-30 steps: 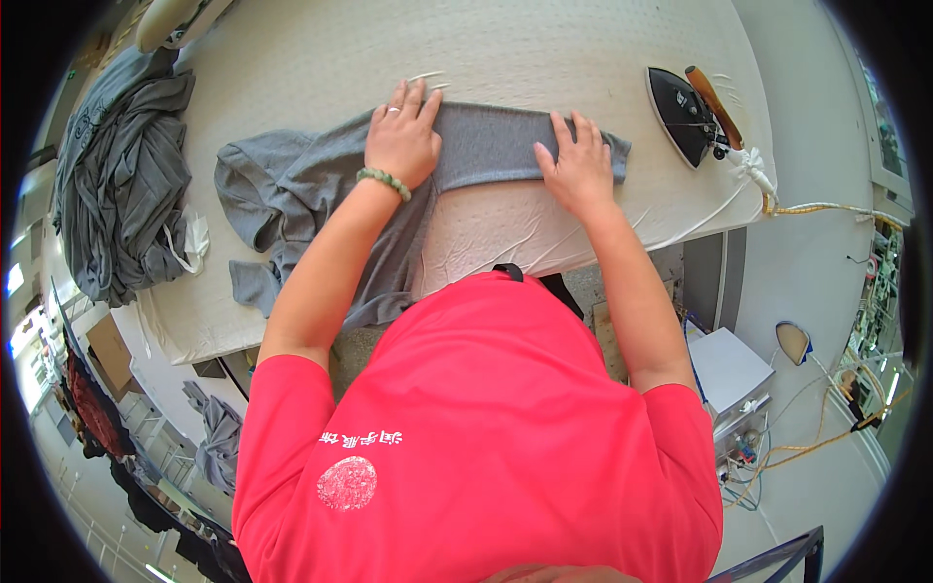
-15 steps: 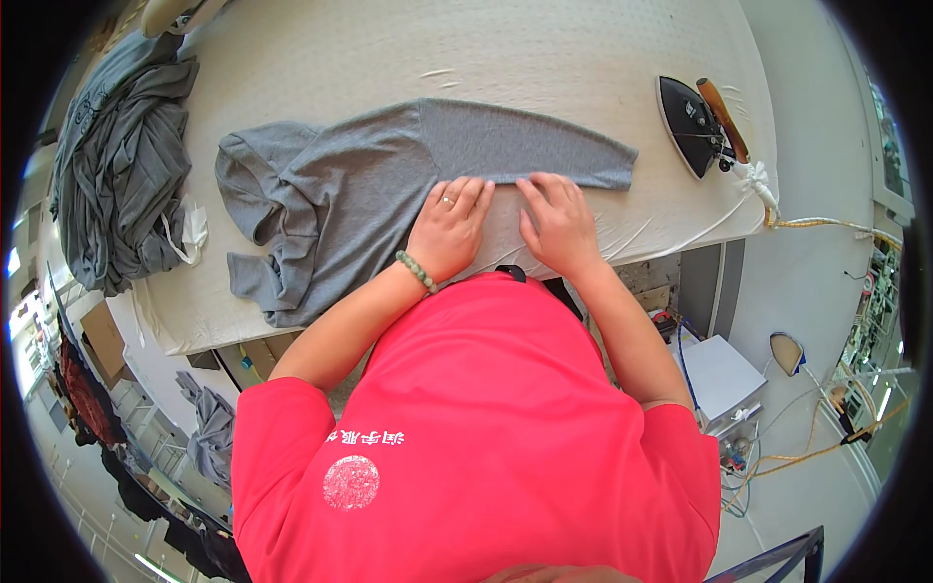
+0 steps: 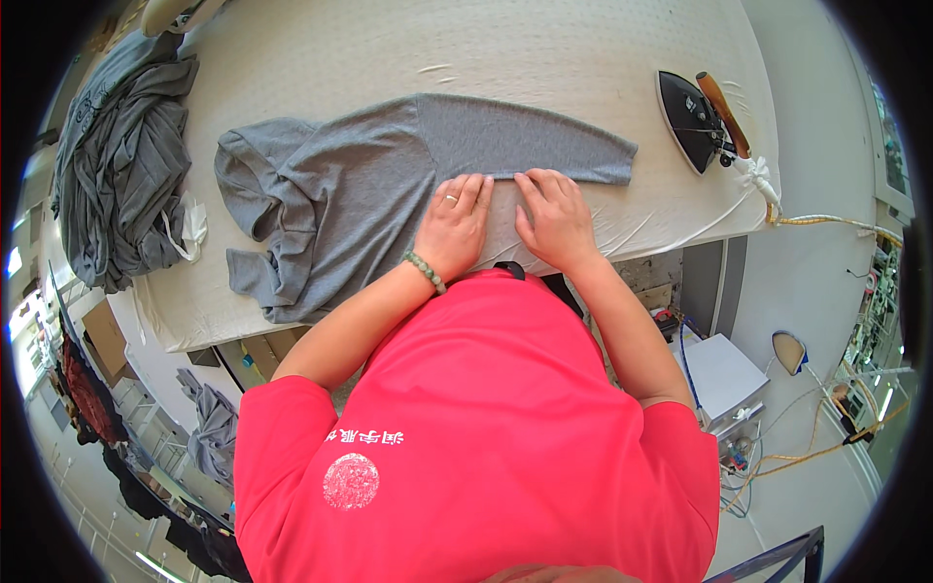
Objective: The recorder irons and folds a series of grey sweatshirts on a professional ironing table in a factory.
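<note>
A grey hooded sweatshirt [image 3: 364, 165] lies on the padded, cream-covered table, with one sleeve [image 3: 525, 136] laid straight out to the right and its body bunched in folds at the left. Along the sleeve's near edge rest the fingertips of both hands, a small gap between them. My left hand [image 3: 455, 219], wearing a ring and a beaded bracelet, touches the edge near the armpit; its fingers are stretched out and its thumb is hidden. Farther along toward the cuff, my right hand [image 3: 556, 216] lies with fingers stretched and the thumb apart, on the table cover.
An iron [image 3: 692, 121] with a wooden handle stands at the table's right end, its hose [image 3: 836, 225] running off right. A heap of grey garments [image 3: 121, 175] hangs over the left end. Below the table at right is a white box [image 3: 719, 374].
Both hands have shifted very slightly, staying at the sleeve's near edge. The sweatshirt lies nearly as before, and the iron has not been moved.
</note>
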Demonstrator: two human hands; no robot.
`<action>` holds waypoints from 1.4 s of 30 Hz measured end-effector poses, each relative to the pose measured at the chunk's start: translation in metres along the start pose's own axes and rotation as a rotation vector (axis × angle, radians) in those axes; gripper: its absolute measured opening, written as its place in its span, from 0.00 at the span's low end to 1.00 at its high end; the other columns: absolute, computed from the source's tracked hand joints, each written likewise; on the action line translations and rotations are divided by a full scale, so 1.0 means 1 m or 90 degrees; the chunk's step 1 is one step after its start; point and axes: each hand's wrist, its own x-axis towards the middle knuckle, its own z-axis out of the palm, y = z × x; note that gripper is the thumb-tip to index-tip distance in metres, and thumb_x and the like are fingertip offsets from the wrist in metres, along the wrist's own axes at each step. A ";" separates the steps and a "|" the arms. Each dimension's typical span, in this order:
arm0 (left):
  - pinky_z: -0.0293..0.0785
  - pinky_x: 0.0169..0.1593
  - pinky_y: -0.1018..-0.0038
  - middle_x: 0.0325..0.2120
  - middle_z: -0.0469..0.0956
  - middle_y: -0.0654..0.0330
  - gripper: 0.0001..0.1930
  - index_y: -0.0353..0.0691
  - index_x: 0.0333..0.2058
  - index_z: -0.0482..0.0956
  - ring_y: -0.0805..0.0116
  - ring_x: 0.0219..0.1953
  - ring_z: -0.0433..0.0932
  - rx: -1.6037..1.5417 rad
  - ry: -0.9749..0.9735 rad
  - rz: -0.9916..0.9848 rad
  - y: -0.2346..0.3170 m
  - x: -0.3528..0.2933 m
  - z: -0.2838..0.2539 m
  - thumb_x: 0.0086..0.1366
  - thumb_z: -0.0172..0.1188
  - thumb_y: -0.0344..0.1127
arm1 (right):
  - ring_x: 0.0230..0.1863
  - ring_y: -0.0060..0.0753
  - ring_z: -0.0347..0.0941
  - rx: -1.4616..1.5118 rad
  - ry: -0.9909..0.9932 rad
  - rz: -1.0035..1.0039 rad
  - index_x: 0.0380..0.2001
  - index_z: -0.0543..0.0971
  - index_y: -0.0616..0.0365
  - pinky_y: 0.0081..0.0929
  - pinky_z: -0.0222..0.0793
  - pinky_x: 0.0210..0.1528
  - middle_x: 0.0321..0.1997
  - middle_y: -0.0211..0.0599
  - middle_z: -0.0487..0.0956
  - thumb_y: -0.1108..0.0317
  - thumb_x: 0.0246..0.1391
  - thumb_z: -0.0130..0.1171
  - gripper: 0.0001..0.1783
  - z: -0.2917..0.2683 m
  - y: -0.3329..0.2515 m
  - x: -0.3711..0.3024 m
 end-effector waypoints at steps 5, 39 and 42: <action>0.69 0.62 0.59 0.52 0.75 0.52 0.24 0.33 0.56 0.77 0.54 0.58 0.74 -0.025 -0.017 -0.024 0.001 0.015 0.000 0.59 0.60 0.31 | 0.57 0.45 0.74 0.001 0.006 0.012 0.52 0.81 0.58 0.43 0.70 0.60 0.53 0.40 0.78 0.66 0.52 0.66 0.23 0.002 0.002 0.006; 0.68 0.60 0.58 0.48 0.78 0.56 0.18 0.40 0.47 0.80 0.57 0.54 0.76 -0.159 0.018 -0.142 0.127 0.107 0.078 0.55 0.63 0.33 | 0.46 0.47 0.79 0.023 -0.081 0.020 0.40 0.82 0.53 0.44 0.74 0.50 0.43 0.38 0.82 0.68 0.57 0.64 0.08 -0.062 0.180 0.038; 0.68 0.60 0.58 0.48 0.78 0.56 0.20 0.40 0.48 0.81 0.57 0.54 0.76 -0.141 0.039 -0.172 0.141 0.105 0.089 0.55 0.63 0.33 | 0.47 0.47 0.79 0.077 -0.231 0.106 0.43 0.82 0.52 0.44 0.74 0.50 0.45 0.38 0.82 0.66 0.58 0.65 0.10 -0.062 0.212 0.038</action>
